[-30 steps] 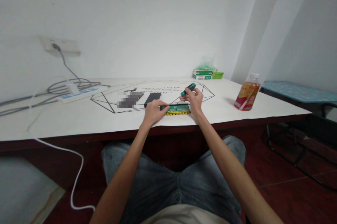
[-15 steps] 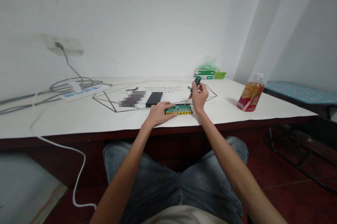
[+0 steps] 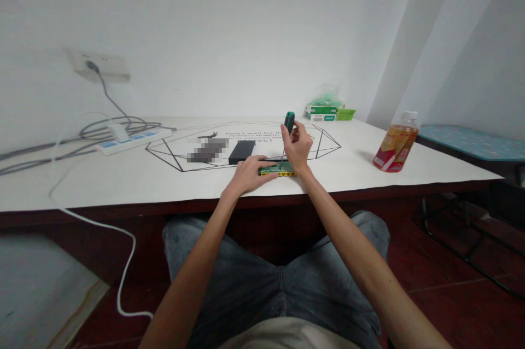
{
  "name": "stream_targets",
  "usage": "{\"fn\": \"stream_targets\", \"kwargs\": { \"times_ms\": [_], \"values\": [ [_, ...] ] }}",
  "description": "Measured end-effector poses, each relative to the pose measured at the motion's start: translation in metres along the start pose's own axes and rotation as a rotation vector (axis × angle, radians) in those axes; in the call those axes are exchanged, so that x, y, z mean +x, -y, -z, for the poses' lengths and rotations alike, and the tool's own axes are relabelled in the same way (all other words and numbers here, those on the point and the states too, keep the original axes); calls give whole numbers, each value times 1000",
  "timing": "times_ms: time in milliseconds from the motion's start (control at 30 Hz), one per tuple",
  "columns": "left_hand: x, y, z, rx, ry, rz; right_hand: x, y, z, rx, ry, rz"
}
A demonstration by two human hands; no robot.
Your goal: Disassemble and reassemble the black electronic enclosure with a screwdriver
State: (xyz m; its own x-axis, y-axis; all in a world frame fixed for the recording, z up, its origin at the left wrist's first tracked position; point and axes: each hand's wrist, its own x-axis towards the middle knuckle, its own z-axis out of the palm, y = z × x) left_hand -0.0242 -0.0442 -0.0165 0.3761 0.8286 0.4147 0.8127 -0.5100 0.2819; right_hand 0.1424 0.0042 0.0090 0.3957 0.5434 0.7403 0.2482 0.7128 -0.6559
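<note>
A green circuit board (image 3: 274,170) with a row of yellow ports along its near side lies close to the table's front edge. My left hand (image 3: 249,175) grips its left end between thumb and fingers. In my right hand (image 3: 299,147) is a screwdriver (image 3: 289,121) with a green and black handle, held nearly upright. Its thin shaft runs down to the middle of the board; the exact spot under the tip is too small to make out. A flat black case (image 3: 241,152) rests just behind my left hand.
A blurred-out patch (image 3: 208,150) covers something left of the case. To the right stands a drink bottle (image 3: 396,142). Small green and white boxes (image 3: 321,112) sit by the wall. At the left are a power strip (image 3: 127,142), grey cables and a white cord (image 3: 102,224) hanging over the edge.
My right hand has moved left with the screwdriver, which has gone from a slant to nearly upright over the board. My left hand stays on the board's left end.
</note>
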Motion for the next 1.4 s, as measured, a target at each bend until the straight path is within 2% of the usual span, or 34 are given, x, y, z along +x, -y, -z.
{"fn": "stream_targets", "kwargs": {
  "times_ms": [167, 333, 667, 833, 1133, 1300, 1400],
  "values": [
    [0, 0, 0, 2, -4, 2, -1, -2, -1, 8, 31, 7],
    [0, 1, -1, -11, -13, -1, -3, 0, -1, 24, 20, 75],
    [-1, -2, 2, 7, -1, 8, -4, 11, -1, -48, 95, 72],
    [-1, -2, 2, -12, -14, 2, 1, 19, 7, -84, 178, 88],
    [-2, -4, 3, -3, 3, 9, 12, 32, 21, -84, 256, 188],
    [-3, -4, 4, 6, 6, 13, 15, 34, 21, -251, 317, 328],
    [-3, -4, 4, 3, 5, 12, 18, 33, 22, -277, 327, 375]
  ]
}}
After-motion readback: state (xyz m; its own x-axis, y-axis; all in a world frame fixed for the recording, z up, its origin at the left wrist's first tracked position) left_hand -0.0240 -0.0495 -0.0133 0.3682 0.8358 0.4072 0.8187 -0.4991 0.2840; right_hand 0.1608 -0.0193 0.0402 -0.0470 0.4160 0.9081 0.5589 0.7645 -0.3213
